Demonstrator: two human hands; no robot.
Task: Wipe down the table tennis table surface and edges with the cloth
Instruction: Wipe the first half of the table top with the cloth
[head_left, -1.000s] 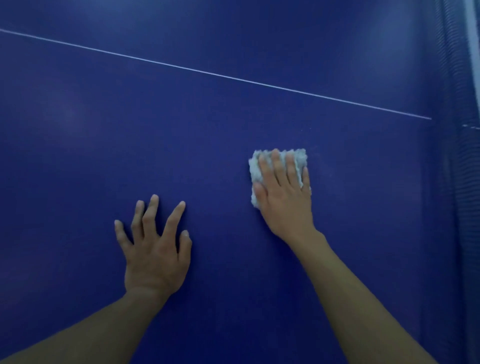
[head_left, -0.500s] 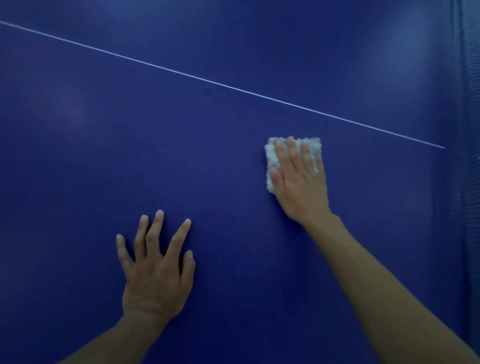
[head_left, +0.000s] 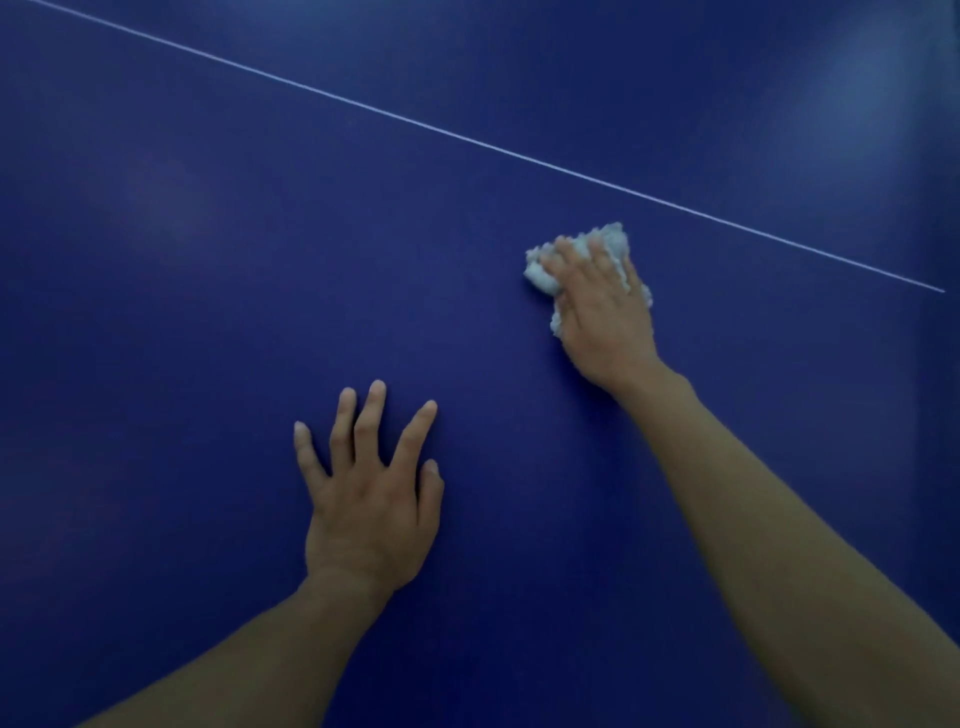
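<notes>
A right hand (head_left: 597, 312) clutches a bunched white cloth (head_left: 540, 278) mid-wipe near the white line (head_left: 467, 137) on the tabletop (head_left: 208, 312), left hand (head_left: 369, 499) splayed flat, grip released; the next stroke likely needs steady pressure.

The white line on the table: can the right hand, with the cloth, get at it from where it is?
Probably yes. The right hand holds the bunched cloth just short of the white line, and only bare table lies between them; nothing blocks the way.
</notes>
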